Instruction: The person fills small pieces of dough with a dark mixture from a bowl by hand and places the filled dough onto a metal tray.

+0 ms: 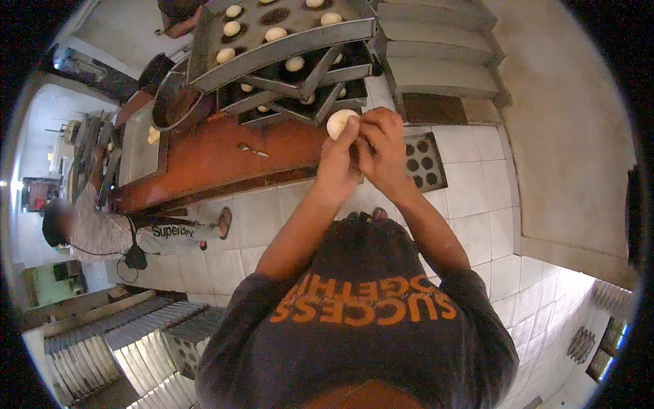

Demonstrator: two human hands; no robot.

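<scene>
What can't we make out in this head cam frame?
All in the head view:
Dough ball: underside hidden; the thumb of the left hand covers part of the top.
Right hand: curled fingers hide whether their tips touch the ball.
Top tray: far side cut off by upper picture edge.
Lower trays: mostly hidden under it.
Utensil: too small to identify.

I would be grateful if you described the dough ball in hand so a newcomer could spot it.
Start from the red table and the stacked metal trays. Just below the trays in view, the left hand grips a pale dough ball, the right hand close against it. Only this ball is held; similar balls lie on the trays.
</scene>
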